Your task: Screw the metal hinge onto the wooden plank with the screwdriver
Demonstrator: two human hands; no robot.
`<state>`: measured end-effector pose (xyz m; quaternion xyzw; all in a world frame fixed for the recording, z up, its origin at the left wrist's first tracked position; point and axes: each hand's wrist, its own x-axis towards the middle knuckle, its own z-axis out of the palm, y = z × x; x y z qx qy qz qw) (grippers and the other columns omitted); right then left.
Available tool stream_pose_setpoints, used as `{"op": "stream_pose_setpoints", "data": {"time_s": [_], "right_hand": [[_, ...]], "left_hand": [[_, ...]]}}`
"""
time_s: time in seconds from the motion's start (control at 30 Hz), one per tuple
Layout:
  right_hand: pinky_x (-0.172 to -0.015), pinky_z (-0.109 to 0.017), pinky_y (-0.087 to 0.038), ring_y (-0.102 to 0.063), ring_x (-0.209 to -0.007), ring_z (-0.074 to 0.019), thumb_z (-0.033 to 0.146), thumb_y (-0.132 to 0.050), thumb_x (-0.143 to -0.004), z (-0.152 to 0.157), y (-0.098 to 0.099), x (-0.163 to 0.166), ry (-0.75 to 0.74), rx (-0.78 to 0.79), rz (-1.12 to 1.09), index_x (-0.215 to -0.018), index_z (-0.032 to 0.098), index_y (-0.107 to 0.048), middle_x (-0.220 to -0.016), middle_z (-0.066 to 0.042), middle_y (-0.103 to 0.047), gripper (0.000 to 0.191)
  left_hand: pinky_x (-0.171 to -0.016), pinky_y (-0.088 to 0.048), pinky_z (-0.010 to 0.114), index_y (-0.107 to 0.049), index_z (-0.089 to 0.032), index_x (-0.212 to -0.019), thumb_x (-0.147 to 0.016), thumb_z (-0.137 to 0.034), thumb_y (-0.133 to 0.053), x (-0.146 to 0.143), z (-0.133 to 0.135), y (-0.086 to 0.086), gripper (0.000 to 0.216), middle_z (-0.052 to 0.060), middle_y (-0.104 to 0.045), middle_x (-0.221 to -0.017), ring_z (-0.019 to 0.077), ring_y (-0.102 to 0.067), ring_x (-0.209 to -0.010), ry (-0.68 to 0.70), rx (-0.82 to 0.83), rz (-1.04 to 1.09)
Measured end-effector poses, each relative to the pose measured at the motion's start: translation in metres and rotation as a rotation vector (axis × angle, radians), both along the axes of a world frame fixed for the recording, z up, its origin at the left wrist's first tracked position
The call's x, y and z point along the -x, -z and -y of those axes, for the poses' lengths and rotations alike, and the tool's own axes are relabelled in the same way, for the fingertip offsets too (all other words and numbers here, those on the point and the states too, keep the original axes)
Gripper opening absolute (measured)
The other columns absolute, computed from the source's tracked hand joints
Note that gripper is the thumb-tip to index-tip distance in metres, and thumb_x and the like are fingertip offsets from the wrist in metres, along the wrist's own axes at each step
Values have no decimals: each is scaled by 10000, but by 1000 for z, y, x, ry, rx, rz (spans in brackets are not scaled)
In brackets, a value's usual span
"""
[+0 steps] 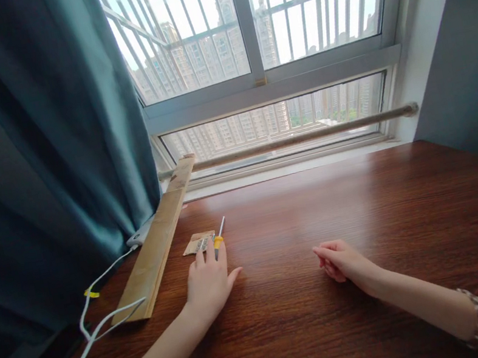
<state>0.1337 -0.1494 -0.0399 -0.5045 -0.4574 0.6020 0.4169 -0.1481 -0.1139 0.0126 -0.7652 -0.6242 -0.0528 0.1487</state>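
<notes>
My left hand (207, 277) lies palm down on the brown table with its fingers stretched out and its thumb apart. Under and beside its fingertips is a screwdriver (218, 241) with a yellow and dark handle, its metal shaft pointing towards the window. The fingers cover part of the handle. Left of the screwdriver lies a small tan packet or card (191, 246) with little dark and shiny pieces on it, too small to name. Farther right, my right hand (344, 262) rests on the table with its fingers curled in a loose fist. Nothing shows between them.
A long wooden board (157, 236) slants along the table's left side, its far end at the window bar (306, 137). White cables (89, 341) run past its near end, one to a white power strip (138, 237). A dark teal curtain (72, 122) hangs at left.
</notes>
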Motion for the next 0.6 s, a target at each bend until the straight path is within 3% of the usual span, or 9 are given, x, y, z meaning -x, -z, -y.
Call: {"op": "stream_pose_setpoints", "data": {"time_s": [0.1, 0.17, 0.2, 0.27, 0.33, 0.4, 0.47, 0.53, 0.6], "right_hand": [[-364, -193, -271, -351, -360, -59, 456, -537, -771, 14, 1, 9, -14, -222, 202, -606, 174, -470, -422, 64, -389, 333], [-508, -224, -445, -532, -560, -111, 313, -548, -788, 30, -3, 15, 15, -506, 330, -844, 146, -547, -657, -15, -568, 176], [-652, -270, -507, -594, -750, -151, 250, -544, -788, 39, -7, 17, 17, -679, 384, -1022, 140, -529, -858, -73, -612, 259], [-947, -424, -452, -491, -1163, -248, 194, -541, -771, 54, -15, 19, -44, -1018, 489, -1287, 151, -381, -1254, -166, -485, 542], [-1065, -536, -307, -252, -1358, -316, 213, -578, -757, 65, -22, 19, -187, -1266, 594, -1380, 174, -293, -1446, -183, -271, 686], [-1075, -542, -288, -197, -1387, -319, 244, -616, -769, 70, -24, 21, -338, -1395, 710, -1365, 218, -365, -1480, -162, -248, 647], [-1068, -461, -331, -260, -1376, -263, 245, -648, -778, 71, -22, 25, -448, -1462, 839, -1287, 293, -492, -1467, -103, -335, 535], [-1009, -354, -395, -355, -1330, -199, 231, -641, -784, 73, -17, 31, -504, -1497, 932, -1150, 355, -617, -1426, -23, -424, 387], [-862, -305, -422, -417, -1271, -165, 213, -531, -834, 79, -11, 37, -490, -1480, 1024, -1045, 337, -681, -1399, 30, -449, 287]], "left_hand": [[-1081, -254, 530, -210, -196, -1445, -821, -473, -539, -30, 19, -2, 758, 150, -374, -1451, 348, -256, -1359, 345, 57, 219], [-1109, -226, 506, 3, -262, -1466, -848, -496, -485, -52, 38, 4, 821, 112, -301, -1499, 283, -214, -1389, 619, 227, 445], [-1112, -233, 486, 67, -274, -1459, -855, -509, -459, -61, 48, 9, 835, 112, -241, -1523, 267, -195, -1398, 725, 281, 576], [-1110, -218, 496, 132, -263, -1451, -869, -538, -385, -74, 66, 23, 825, 120, -75, -1559, 281, -113, -1414, 851, 313, 807], [-1093, -222, 523, 134, -263, -1454, -831, -606, -389, -79, 77, 40, 883, 122, -76, -1557, 325, -105, -1408, 978, 403, 882], [-1051, -296, 521, 12, -301, -1472, -770, -691, -408, -77, 80, 53, 906, 117, -186, -1536, 360, -227, -1372, 1037, 594, 830], [-963, -404, 492, -87, -339, -1468, -766, -736, -333, -71, 79, 61, 843, 117, -339, -1477, 355, -439, -1258, 1020, 801, 757], [-824, -496, 432, -63, -345, -1467, -836, -685, -144, -63, 80, 65, 722, 122, -494, -1370, 295, -630, -1031, 955, 960, 729], [-695, -524, 377, 12, -327, -1464, -885, -560, 6, -56, 86, 67, 624, 110, -616, -1236, 236, -696, -787, 907, 1005, 726]]}}
